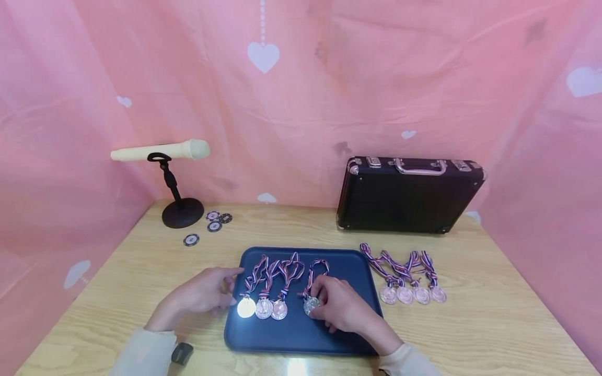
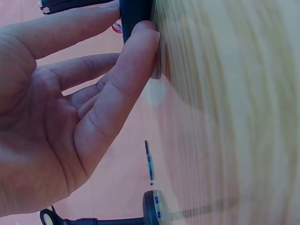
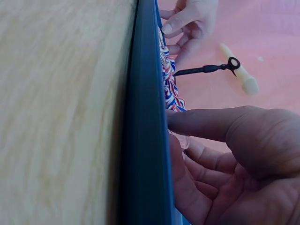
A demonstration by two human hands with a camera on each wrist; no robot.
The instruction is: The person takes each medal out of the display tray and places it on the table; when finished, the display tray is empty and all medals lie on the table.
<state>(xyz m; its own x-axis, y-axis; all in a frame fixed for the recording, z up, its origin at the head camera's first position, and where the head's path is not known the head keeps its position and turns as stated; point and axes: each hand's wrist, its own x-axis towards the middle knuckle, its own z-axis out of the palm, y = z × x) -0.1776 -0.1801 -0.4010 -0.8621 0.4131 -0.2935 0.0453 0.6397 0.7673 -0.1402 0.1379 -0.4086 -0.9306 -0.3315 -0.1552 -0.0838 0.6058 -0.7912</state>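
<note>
On the dark tray [image 1: 357, 271], a silver medal [image 1: 311, 305] is pinched by the right hand [image 1: 339, 308]. The left hand [image 1: 204, 293] is rested, loosely spread, against the tray's left edge beside three medals [image 1: 263, 308].

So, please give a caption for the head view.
Right hand pinches a fourth medal on the blue tray.

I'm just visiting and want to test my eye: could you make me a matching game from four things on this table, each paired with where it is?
Things:
1. microphone
2. black case
3. poker chips
4. medal under the right hand

Places:
A. on the blue tray
B. on a stand, back left
C. upright against the pink backdrop, back right
D. flat on the table beside the stand's base

Pairs: 1-B, 2-C, 3-D, 4-A
</note>
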